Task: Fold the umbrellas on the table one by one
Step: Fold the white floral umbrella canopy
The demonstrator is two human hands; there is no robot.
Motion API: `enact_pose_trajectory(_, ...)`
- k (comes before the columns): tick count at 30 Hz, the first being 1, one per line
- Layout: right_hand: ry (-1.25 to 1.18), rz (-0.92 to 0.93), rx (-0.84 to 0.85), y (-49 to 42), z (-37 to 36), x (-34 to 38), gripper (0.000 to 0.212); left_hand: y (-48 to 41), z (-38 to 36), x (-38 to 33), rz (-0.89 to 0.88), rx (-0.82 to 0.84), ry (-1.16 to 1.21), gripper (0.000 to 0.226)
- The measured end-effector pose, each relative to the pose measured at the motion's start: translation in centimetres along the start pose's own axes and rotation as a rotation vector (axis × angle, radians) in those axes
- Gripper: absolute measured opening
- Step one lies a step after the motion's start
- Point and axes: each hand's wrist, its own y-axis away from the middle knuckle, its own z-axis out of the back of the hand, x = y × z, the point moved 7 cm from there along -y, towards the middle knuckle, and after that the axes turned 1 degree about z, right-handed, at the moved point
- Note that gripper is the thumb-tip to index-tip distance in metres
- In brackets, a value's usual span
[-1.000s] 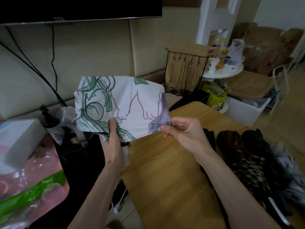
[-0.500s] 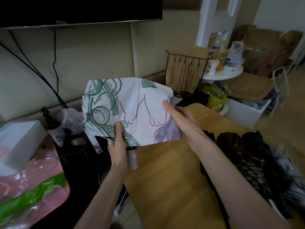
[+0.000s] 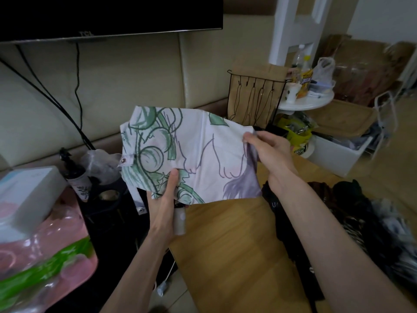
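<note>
A white umbrella (image 3: 198,152) printed with green vines and purple line drawings is held up above the near-left corner of the wooden table (image 3: 228,256). My left hand (image 3: 165,206) grips its white handle from below, thumb pressed on the canopy's lower edge. My right hand (image 3: 268,146) pinches the canopy's right edge, where the cloth is purple. A strap with a metal snap (image 3: 123,160) sticks out on the left side. Several dark umbrellas (image 3: 352,224) lie heaped on the right of the table.
A black pump bottle (image 3: 75,175) and a white box (image 3: 29,188) stand left, over a pink and green plastic bag (image 3: 42,260). Behind are a television (image 3: 108,14), a black wire rack (image 3: 255,100), a round white side table (image 3: 306,102) and a white bin (image 3: 338,154).
My right hand moved from lying flat on the canopy's front to pinching its right edge. The umbrella rose slightly and its left snap strap came into view.
</note>
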Motion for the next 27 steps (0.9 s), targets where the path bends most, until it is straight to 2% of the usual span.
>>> enact_pose_trajectory(2,-0.011,0.017,0.008,-0.4,0.2,-0.2,0.009,0.0,0.2,-0.3,0.011,0.009,-0.008,0.097)
enact_pose_trajectory(5,0.014,0.050,0.041,-0.7,0.3,-0.7,0.019,0.2,0.2,-1.1,0.005,0.017,-0.042,0.071)
enact_pose_trajectory(7,0.080,0.108,0.060,-1.0,0.4,-0.8,0.014,0.2,0.4,-1.5,-0.012,-0.003,-0.055,0.059)
enact_pose_trajectory(10,0.087,0.110,0.091,-1.2,0.2,-1.1,0.019,0.0,0.7,-1.8,-0.021,0.008,-0.075,0.075)
enact_pose_trajectory(12,0.044,0.028,0.075,-1.1,0.3,-1.5,0.004,0.0,1.0,-1.6,-0.010,0.005,-0.071,0.085)
enact_pose_trajectory(14,0.047,-0.016,0.069,-0.7,0.2,-1.5,0.026,-0.1,1.1,-1.5,-0.017,0.000,-0.072,0.079)
enact_pose_trajectory(16,0.110,0.023,0.102,-1.0,0.1,-0.9,0.029,-0.1,1.0,-1.5,-0.018,0.030,-0.081,0.075)
enact_pose_trajectory(20,0.333,0.036,0.312,-1.8,-0.3,0.7,0.015,0.0,0.9,-2.0,-0.020,0.065,-0.098,0.069)
enact_pose_trajectory(24,0.736,-0.049,0.555,-2.4,0.6,0.8,0.023,0.0,0.6,-2.5,-0.047,0.114,-0.072,0.056)
enact_pose_trajectory(25,0.788,-0.042,0.607,-2.4,0.8,0.7,0.023,-0.1,0.5,-2.4,-0.039,0.124,-0.076,0.054)
enact_pose_trajectory(27,0.756,0.003,0.602,-2.2,1.1,1.5,0.022,0.0,0.4,-2.4,-0.052,0.125,-0.109,0.063)
